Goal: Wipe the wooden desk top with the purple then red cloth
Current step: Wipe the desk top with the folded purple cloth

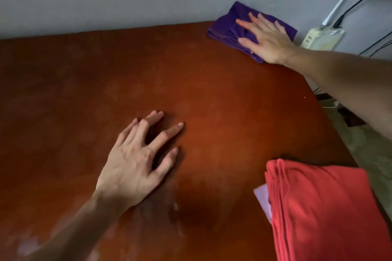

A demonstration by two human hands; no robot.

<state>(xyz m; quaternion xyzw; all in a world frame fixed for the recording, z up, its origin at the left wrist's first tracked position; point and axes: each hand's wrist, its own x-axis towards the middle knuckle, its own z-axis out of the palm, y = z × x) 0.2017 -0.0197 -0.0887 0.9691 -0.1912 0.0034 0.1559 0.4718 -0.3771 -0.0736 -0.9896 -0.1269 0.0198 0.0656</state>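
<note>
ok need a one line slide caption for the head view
Right hand presses the purple cloth flat at the wooden desk top's far corner; left hand braces, red cloth waits folded.

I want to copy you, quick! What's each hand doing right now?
Left hand: open, fingers spread, resting on the wooden desk.
Right hand: open, pressing flat on the purple cloth.

red cloth (331, 214): cut off bottom-right | purple cloth (229, 25): partly under right hand (267, 42)
</note>
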